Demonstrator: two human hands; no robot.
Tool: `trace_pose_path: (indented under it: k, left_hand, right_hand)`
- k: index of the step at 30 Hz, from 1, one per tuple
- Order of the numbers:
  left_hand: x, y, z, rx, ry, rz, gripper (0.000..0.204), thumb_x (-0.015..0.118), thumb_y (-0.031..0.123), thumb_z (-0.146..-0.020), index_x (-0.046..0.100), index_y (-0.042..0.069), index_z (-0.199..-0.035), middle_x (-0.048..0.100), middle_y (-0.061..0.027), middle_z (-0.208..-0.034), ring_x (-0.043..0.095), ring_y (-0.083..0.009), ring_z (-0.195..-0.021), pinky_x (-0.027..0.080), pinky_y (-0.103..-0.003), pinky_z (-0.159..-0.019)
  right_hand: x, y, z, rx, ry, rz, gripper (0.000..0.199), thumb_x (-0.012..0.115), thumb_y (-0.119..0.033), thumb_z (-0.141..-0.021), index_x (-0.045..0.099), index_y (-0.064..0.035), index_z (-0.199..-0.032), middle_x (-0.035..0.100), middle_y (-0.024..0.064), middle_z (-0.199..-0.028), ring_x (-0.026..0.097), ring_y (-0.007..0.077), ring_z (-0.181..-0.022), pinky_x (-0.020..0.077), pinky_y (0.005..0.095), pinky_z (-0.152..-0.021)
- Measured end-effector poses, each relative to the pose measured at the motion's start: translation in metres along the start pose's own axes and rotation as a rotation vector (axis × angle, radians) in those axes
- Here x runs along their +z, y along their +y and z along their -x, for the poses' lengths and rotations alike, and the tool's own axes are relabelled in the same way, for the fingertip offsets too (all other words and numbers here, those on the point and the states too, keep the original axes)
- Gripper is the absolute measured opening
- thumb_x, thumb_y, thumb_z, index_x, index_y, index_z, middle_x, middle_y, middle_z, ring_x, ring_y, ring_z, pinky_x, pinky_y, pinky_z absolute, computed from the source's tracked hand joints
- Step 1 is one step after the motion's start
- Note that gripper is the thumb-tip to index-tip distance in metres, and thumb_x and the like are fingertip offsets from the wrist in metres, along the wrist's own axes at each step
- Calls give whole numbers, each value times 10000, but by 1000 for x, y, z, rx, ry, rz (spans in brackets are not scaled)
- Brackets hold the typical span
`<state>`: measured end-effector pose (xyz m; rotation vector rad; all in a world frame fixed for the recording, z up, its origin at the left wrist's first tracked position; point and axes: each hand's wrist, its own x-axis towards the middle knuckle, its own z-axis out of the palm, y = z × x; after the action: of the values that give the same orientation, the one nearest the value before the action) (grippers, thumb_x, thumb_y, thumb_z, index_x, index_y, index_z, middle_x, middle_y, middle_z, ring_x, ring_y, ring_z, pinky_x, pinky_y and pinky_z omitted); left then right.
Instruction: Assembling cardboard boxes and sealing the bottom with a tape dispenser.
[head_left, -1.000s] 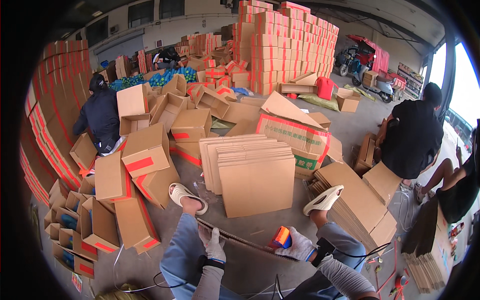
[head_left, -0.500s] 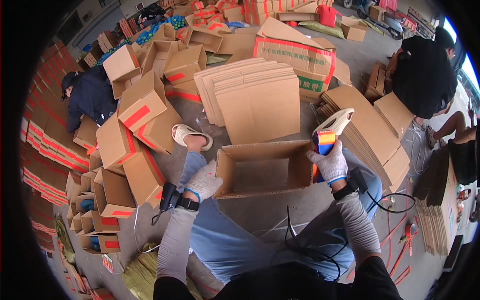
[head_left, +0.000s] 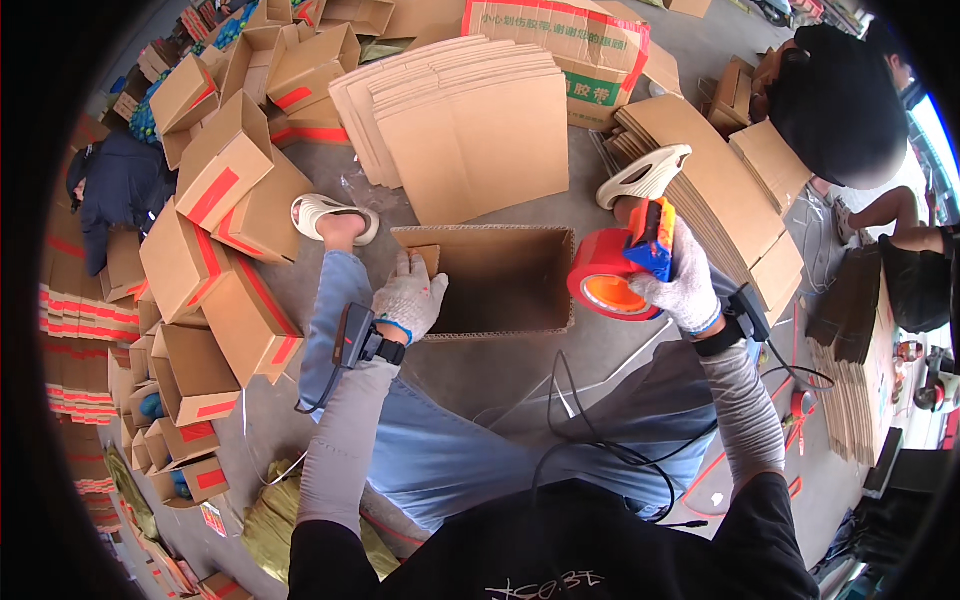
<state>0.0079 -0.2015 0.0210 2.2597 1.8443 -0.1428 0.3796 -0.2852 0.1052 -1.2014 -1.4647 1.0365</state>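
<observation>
An open cardboard box (head_left: 500, 243) stands between my legs, its opening facing up. At the box's left end, my left hand (head_left: 410, 297) in a white knit glove lies with fingers stretched over a small flap (head_left: 428, 256). My right hand (head_left: 690, 285), gloved too, is closed around a tape dispenser (head_left: 652, 240) with an orange and blue head. A large roll of red tape (head_left: 600, 262) on an orange core sits in it. The dispenser is held up by the box's right end. The part of its handle inside my palm is hidden.
Flat cardboard sheets (head_left: 470, 130) lean in front of the box, and another stack (head_left: 710, 180) lies at the right. Folded boxes with red tape (head_left: 215, 190) pile up at the left. Co-workers sit at the left (head_left: 125, 195) and right (head_left: 840, 105). A black cable (head_left: 600, 440) crosses my lap.
My right hand has raised and turned the tape dispenser, so the red roll now shows. My left hand has shifted from the box's side edge onto a small flap. The view has tilted downward.
</observation>
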Motion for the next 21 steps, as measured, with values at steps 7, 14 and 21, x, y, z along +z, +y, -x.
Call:
trace_pose_path:
  k: [7,14,21]
  left_hand:
    - [-24,-4,24,121,-15,141,410,559,418,-988,699,33,-983,631,-203,-1108,651,-393,-993,534,-489,-844]
    - [-3,34,81,257,226,3,518,517,519,-987,725,51,-912,649,-178,-1100,691,-359,-887,569,-460,-717]
    - [31,3,25,340,347,164,289,585,307,-957,696,102,-786,638,-91,-835,673,-302,-763,555,-439,-640]
  right_hand:
    - [96,38,-33,-44,-174,570,852,899,-410,-660,537,-35,-1335,685,199,-1107,698,382,-998,560,429,-875]
    - [68,79,-24,-61,28,322,841,905,-366,-668,533,-40,-1348,666,153,-1157,671,273,-1053,527,380,-931]
    - [29,17,-6,-87,-12,73,742,885,-187,-658,543,0,-1290,646,87,-1149,628,175,-1048,500,350,-956]
